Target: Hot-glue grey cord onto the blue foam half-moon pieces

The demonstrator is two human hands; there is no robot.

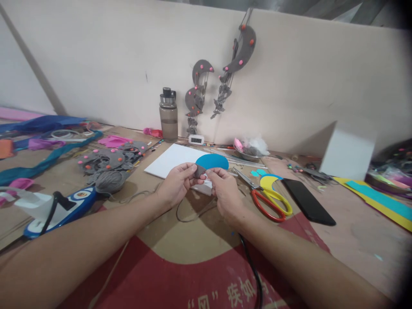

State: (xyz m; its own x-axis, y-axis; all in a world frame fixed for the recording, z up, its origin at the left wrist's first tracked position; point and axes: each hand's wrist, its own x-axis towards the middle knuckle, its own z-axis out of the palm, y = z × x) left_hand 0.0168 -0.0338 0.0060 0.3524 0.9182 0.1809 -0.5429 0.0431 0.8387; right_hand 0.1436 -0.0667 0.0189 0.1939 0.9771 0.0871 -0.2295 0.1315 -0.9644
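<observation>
My left hand (pixel 178 183) pinches a small grey felt piece (pixel 200 171) between thumb and fingers. My right hand (pixel 223 189) is closed in a pinch at the right edge of that piece; what its fingertips grip is too small to make out. A thin grey yarn (pixel 186 221) loops below both hands. More yarn runs left toward a grey yarn ball (pixel 111 182). Behind the hands lie a white board (pixel 172 159) and a blue oval piece (pixel 212 162). Scissors (pixel 267 206) with red and yellow handles rest right of my right hand.
A black phone (pixel 309 201) lies beyond the scissors. At left are a blue-and-white iron (pixel 72 206) and grey felt shapes with pompoms (pixel 106 159). A bottle (pixel 169 116), small clock (pixel 196 139) and bowl (pixel 249 154) stand by the wall, where moon-shaped hangings (pixel 246 49) are mounted.
</observation>
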